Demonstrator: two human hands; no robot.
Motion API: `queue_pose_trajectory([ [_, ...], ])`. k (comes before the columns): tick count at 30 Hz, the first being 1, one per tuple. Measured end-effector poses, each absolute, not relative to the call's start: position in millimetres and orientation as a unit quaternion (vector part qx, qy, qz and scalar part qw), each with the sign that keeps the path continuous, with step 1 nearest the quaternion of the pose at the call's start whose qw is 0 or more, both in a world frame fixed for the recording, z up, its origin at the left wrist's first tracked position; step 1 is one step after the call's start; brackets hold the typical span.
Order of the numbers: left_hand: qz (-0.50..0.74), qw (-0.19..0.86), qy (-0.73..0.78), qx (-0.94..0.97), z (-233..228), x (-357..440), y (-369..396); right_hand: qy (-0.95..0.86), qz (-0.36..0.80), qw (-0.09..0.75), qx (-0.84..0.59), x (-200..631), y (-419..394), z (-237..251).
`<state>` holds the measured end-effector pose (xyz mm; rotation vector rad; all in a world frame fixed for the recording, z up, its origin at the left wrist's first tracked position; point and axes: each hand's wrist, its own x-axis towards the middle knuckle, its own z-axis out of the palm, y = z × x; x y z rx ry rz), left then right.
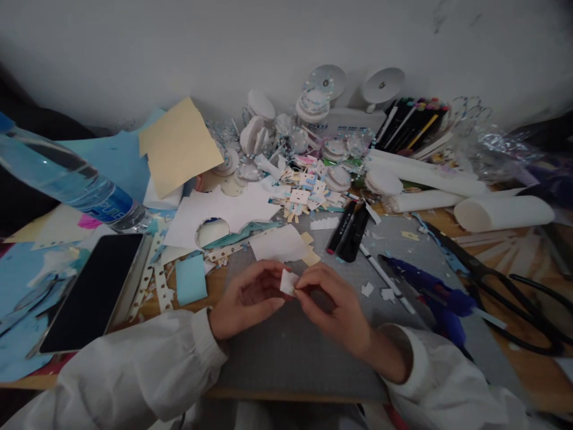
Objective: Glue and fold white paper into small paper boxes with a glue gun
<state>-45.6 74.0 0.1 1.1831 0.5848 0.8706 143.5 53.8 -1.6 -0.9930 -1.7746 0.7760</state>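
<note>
Operator: both arms in white long sleeves, hands bare.
Sleeve fabric is plain white, loose and creased, gathered into cuffs at each wrist. Left hand [246,298] and right hand [333,307] carry no gloves, rings or watch visible. More white cloth shows at the torso between the forearms.

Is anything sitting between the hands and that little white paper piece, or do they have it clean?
Nothing visible is in the way. The left hand and right hand both pinch the small white paper piece directly, above the grey cutting mat.
</note>
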Motion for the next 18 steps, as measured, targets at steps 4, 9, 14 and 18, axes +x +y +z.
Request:
queue_pose_trajectory([
  [4, 0.403, 0.698, 0.272, 0.526, -1.5, -45.0, 74.1, -0.724, 0.317, 0.468, -0.395, 143.1, 53.7, 1.4],
  [9, 0.392, 0.699, 0.264, 0.536, -2.6, -44.9, 74.0, -0.729, 0.326, 0.455, -0.395, 142.6, 51.8, 3.5],
  [14, 0.39, 0.719, 0.249, 0.518, -3.2, -43.4, 74.6, -0.743, 0.328, 0.433, -0.39, 143.2, 51.4, 3.1],
  [18, 0.391, 0.727, 0.261, 0.501, -3.2, -43.5, 74.5, -0.766, 0.294, 0.428, -0.379, 145.2, 51.1, -0.2],
])
